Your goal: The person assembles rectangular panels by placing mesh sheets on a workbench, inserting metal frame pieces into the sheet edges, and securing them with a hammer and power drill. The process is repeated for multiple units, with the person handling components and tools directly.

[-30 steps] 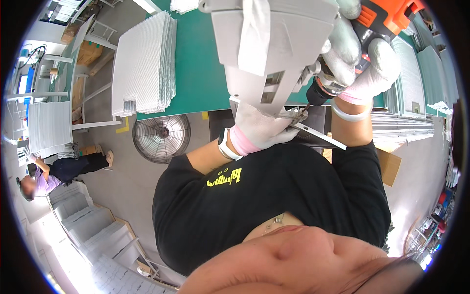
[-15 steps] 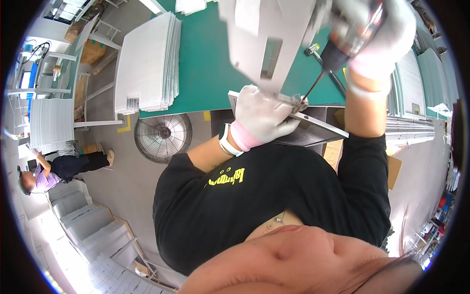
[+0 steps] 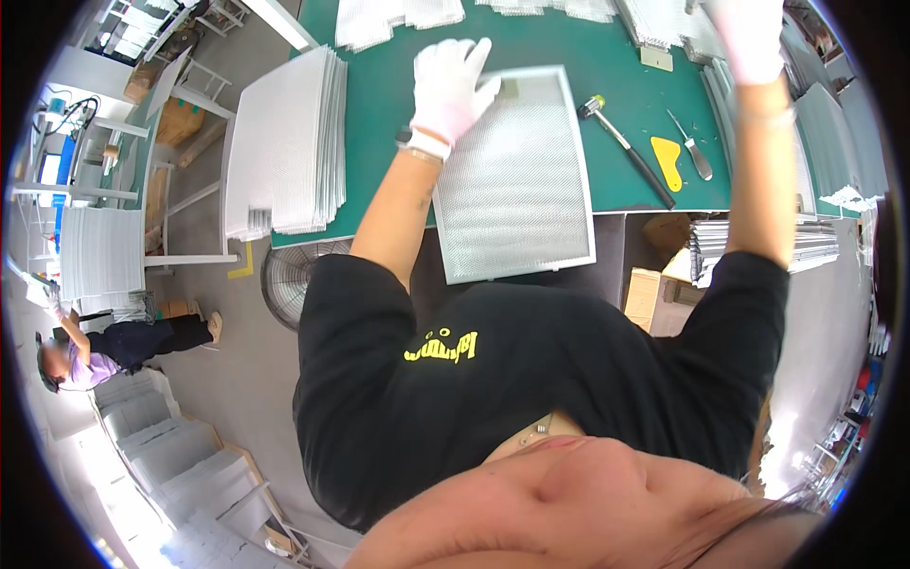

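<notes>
A framed mesh panel (image 3: 517,180) with a pale metal rim lies on the green table, its near end sticking out past the front edge toward my body. At its far left corner is my left hand (image 3: 449,87) in a white glove, fingers stretched out beyond the corner and thumb over the rim. My right hand (image 3: 747,40), also gloved, reaches far to the right over the table. It is blurred and its fingers are cut off by the upper edge, so I cannot tell what it holds. To the panel's right lies a hammer (image 3: 626,150) with a dark handle.
Next to the hammer are a yellow scraper (image 3: 667,162) and a screwdriver (image 3: 697,156). Stacked mesh sheets (image 3: 284,142) stand at the table's left, with more mesh pieces (image 3: 398,19) along the back. A floor fan (image 3: 289,284) is below left; a person (image 3: 123,332) works farther off.
The panel now lies flat on the table, where before it was tilted against my left hand. The power drill has left the view; my right hand has moved up and away, my left hand farther forward.
</notes>
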Motion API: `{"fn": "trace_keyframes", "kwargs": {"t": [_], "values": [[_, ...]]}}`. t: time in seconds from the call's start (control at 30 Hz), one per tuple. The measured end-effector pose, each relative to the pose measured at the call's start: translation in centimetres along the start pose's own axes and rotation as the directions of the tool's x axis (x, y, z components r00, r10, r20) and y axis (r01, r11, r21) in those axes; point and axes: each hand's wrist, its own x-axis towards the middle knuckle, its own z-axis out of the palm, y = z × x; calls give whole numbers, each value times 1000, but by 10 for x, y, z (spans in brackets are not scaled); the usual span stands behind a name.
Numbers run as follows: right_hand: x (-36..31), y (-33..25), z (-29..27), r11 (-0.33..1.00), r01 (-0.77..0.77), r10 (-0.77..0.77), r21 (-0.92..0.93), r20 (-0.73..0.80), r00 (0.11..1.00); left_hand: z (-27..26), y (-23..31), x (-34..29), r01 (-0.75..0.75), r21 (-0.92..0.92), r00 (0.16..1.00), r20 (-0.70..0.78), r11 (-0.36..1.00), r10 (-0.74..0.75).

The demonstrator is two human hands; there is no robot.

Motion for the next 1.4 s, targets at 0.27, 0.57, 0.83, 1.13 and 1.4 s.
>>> {"fn": "trace_keyframes", "kwargs": {"t": [0.27,0.57,0.83,1.13,1.4], "values": [[-289,-1,-27,963,-236,231,-133,858,459,-98,38,-177,389,-193,916,185,901,-356],[-261,-35,39,929,-369,184,32,825,534,-105,116,-292,848,-528,474,722,42,-504],[-254,-52,38,958,-266,220,-109,875,432,-132,128,-274,799,-303,172,943,-519,-286],[-253,-46,38,956,-266,217,-122,906,363,-123,116,-275,798,-273,152,954,-537,-259],[-212,-106,65,857,-405,28,317,758,652,-122,111,-274,783,-251,164,966,-570,-200]]}}
